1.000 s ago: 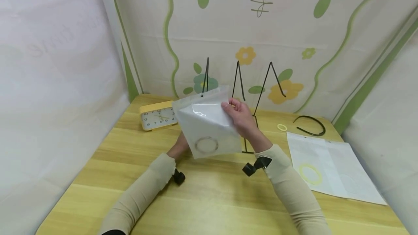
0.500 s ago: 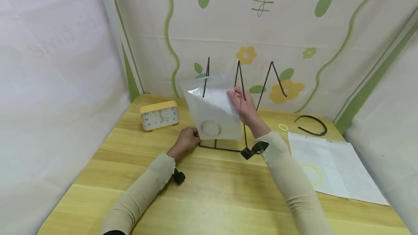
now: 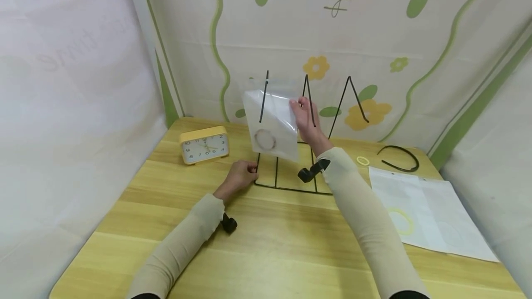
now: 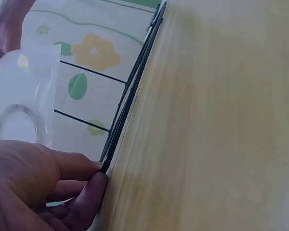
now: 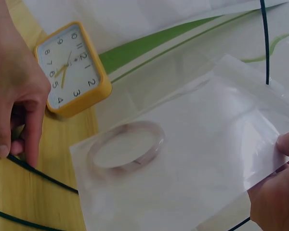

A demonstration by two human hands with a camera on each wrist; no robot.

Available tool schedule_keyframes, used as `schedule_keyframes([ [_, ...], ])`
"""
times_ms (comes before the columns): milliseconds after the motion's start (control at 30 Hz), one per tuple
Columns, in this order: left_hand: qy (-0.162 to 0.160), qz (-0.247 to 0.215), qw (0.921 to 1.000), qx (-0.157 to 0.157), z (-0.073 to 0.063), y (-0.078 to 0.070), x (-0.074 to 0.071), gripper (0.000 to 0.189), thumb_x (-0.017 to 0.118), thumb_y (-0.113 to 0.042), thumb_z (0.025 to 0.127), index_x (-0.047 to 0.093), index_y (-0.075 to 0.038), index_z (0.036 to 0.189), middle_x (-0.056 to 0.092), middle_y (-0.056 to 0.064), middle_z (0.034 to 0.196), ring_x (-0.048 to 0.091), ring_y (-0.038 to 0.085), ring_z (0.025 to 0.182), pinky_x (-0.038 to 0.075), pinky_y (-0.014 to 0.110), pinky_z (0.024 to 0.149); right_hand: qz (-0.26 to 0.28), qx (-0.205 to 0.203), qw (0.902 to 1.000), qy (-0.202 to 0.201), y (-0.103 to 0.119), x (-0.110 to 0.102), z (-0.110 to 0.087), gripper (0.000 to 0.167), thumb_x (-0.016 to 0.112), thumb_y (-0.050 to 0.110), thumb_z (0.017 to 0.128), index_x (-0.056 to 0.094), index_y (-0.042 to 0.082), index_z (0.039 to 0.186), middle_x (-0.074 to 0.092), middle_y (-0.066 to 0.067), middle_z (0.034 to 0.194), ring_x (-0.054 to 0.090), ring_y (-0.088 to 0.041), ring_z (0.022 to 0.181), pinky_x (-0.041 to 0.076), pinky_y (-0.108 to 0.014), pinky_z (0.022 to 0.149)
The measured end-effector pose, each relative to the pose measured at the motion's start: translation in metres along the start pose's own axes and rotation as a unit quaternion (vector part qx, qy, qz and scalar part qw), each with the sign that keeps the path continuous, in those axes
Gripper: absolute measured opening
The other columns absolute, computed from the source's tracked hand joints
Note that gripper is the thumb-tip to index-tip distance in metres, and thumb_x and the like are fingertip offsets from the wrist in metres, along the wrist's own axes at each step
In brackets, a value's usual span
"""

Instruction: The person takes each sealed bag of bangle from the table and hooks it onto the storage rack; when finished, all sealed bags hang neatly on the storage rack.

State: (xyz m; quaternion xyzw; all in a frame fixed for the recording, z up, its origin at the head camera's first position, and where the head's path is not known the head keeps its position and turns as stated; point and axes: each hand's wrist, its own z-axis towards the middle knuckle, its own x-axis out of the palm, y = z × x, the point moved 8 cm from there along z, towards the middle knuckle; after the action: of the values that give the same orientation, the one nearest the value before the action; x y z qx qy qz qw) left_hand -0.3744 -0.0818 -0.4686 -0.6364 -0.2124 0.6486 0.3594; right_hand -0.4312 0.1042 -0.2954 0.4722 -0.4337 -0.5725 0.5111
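Our right hand point(image 3: 306, 120) pinched the bag point(image 3: 281, 123) at two o'clock; our left hand point(image 3: 241, 175), the rack point(image 3: 287, 188) at eight. Tugging risked toppling it.

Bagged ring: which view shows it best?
The right wrist view: the ring is whole and largest there, seen through the bag. The head view shows it whole but small; in the left wrist view, the left hand hides its lower part.
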Motion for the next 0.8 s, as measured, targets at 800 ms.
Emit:
schedule_keyframes([
  [800, 0.011, 0.006, 0.9996, -0.027, -0.004, -0.005, 0.009, 0.031, 0.071, -0.005, 0.086, 0.069, -0.003, 0.117, 0.072, 0.007, 0.100, 0.063, 0.017, 0.086, 0.052, 0.032, 0.083, -0.115, -0.042, 0.9924, -0.010, -0.015, -0.031, 0.009, 0.047, 0.060, 0.035, 0.097, 0.050, 0.003, 0.131, 0.056, -0.014, 0.128, 0.053, -0.023, 0.112, 0.045, -0.036, 0.092],
])
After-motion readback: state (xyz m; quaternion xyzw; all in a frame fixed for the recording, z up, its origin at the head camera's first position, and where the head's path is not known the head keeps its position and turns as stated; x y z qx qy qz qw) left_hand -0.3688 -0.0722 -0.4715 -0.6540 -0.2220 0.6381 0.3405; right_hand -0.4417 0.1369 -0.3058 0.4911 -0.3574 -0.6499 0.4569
